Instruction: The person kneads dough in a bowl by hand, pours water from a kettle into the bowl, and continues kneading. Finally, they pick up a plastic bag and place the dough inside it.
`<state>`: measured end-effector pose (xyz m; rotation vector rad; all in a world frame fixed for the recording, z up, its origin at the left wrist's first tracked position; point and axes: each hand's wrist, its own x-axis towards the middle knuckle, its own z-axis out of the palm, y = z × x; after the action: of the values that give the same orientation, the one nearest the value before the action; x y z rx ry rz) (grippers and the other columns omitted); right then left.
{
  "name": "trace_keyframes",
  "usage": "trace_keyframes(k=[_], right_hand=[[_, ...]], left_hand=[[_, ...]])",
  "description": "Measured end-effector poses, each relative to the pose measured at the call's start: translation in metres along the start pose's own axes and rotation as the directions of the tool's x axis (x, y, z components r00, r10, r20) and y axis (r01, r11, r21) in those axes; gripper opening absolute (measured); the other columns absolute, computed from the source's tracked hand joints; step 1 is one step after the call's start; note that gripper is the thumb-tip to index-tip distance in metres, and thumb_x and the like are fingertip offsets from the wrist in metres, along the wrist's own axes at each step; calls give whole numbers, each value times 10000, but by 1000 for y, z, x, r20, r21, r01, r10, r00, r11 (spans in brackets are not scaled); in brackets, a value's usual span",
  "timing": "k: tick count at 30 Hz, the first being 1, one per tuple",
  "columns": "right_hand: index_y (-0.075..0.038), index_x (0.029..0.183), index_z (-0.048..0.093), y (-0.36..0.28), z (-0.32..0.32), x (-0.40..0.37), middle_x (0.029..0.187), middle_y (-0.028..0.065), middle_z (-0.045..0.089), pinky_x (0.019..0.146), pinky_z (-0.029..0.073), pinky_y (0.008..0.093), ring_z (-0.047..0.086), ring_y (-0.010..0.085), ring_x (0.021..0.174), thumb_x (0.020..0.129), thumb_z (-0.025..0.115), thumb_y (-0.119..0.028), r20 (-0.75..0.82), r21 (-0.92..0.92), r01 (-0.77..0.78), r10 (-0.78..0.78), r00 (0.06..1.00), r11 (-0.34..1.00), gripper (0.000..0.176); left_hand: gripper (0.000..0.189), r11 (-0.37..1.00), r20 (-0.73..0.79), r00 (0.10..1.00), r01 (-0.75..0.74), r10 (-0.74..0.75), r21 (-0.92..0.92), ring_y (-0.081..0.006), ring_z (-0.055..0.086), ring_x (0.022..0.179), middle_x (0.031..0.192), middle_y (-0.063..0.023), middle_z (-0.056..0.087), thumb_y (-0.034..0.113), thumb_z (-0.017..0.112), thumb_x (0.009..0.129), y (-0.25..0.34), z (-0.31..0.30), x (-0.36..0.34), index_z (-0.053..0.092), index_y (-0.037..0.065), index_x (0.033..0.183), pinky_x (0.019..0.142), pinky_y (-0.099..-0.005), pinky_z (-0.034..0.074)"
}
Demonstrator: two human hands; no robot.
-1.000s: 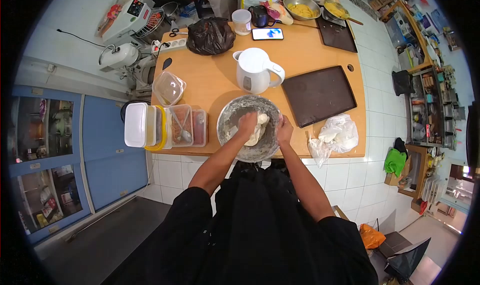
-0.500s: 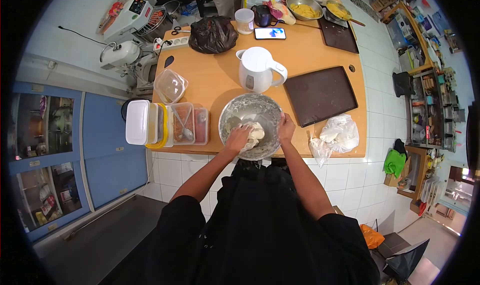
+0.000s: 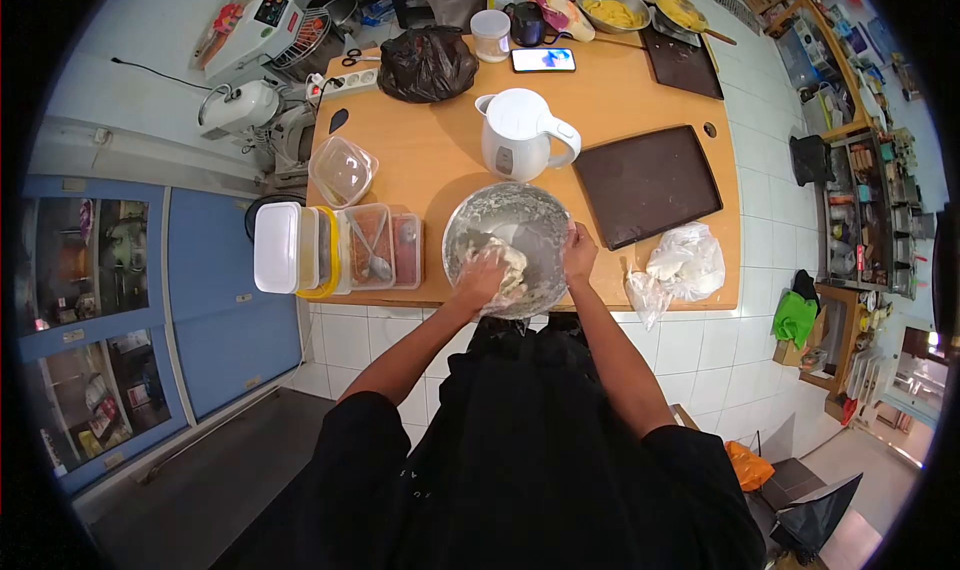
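Observation:
A metal mixing bowl [image 3: 545, 220], its inner wall smeared with flour and wet dough, stands at the table's front edge. Inside it, low and left of the middle, is a lump of pale, sticky dough [image 3: 514, 266]. My left hand [image 3: 482, 278] reaches into the bowl with its fingers curled into the dough, partly hidden by it. The bowl's right rim is gripped by my right hand [image 3: 579, 257]. Just behind the bowl is a white electric kettle [image 3: 518, 135], its handle pointing right.
To the right lie a dark baking tray [image 3: 648, 185] and a plastic bag with white contents [image 3: 688, 262]. Stacked plastic containers [image 3: 372, 245] stand left of the bowl. Farther back are a black plastic bag [image 3: 428, 65], a phone [image 3: 543, 60] and a bowl of yellow food [image 3: 612, 10].
My left hand has pushed deeper into the dough, whose shape is altered. My right hand stays on the rim. The whole view has shifted slightly.

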<state>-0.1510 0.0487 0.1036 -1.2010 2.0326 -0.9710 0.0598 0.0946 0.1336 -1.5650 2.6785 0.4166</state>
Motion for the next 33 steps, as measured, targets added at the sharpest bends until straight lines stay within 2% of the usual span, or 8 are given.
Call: trace_keyframes(k=[3, 4, 7, 13, 21, 25, 27, 33], right_hand=[[-17, 968, 640, -2, -1, 0, 723, 239, 590, 599, 448, 429, 606, 374, 656, 969, 486, -274, -12, -4, 19, -19, 1000, 1000, 299], [-16, 968, 639, -4, -4, -2, 724, 239, 589, 600, 448, 430, 605, 376, 657, 969, 487, -275, -6, -11, 8, -8, 1000, 1000, 300], [-15, 968, 637, -4, -2, 0, 730, 242, 590, 604, 449, 430, 602, 382, 662, 966, 494, -276, 1, -11, -3, 3, 1000, 1000, 298], [-16, 971, 636, -3, 1, 1, 737, 245, 595, 589, 451, 422, 600, 395, 656, 953, 515, -253, 8, 11, -31, 31, 999, 999, 266], [-26, 1002, 611, 0, -1, 3, 737, 247, 593, 601, 457, 420, 612, 400, 682, 959, 506, -241, 63, -5, -16, 17, 998, 1000, 244], [-28, 1076, 590, 23, 1, 2, 855, 245, 629, 690, 479, 407, 635, 389, 807, 962, 497, -224, 137, 127, 16, -33, 990, 992, 245], [-25, 1120, 576, 36, 4, 1, 924, 239, 644, 737, 485, 397, 641, 379, 878, 962, 494, -214, 147, 255, 29, -68, 987, 966, 260], [-16, 1160, 568, 11, -5, 0, 985, 239, 648, 797, 480, 384, 629, 382, 961, 944, 510, -136, 150, 123, 30, -48, 987, 992, 254]], left_hand=[[357, 994, 91, 996, 28, -18, -104, -324, 557, 1121, 1222, -135, 577, 329, 521, 863, -5, 16, 25, 633, 105, 1117, 945, -533, 395], [416, 981, 57, 997, 63, -53, -186, -321, 505, 1178, 1277, -89, 542, 400, 527, 855, -22, 65, 33, 634, 102, 1126, 956, -484, 403], [392, 977, -53, 991, 109, -121, -183, -325, 524, 1141, 1211, -91, 572, 378, 519, 863, -14, 68, 35, 637, 93, 1105, 911, -493, 429], [352, 968, -38, 969, 241, -244, -74, -324, 537, 1087, 1124, -108, 588, 280, 502, 885, 12, 43, 56, 593, 97, 1172, 882, -512, 435], [376, 962, 28, 964, 267, -266, -52, -334, 467, 1227, 1249, -117, 561, 171, 454, 880, 4, 73, 104, 524, 77, 1238, 992, -557, 366], [389, 942, -25, 945, 323, -326, -89, -328, 465, 1233, 1286, -142, 540, 142, 405, 903, 5, 77, 114, 503, 47, 1268, 1013, -540, 345], [400, 939, 55, 944, 331, -327, -96, -331, 439, 1271, 1343, -156, 499, 135, 401, 910, 3, 74, 117, 490, 57, 1292, 1026, -540, 344], [363, 839, 253, 922, 375, -293, -395, -333, 463, 1235, 1355, -156, 475, 183, 425, 922, -28, 77, 101, 508, 103, 1266, 934, -573, 418]])
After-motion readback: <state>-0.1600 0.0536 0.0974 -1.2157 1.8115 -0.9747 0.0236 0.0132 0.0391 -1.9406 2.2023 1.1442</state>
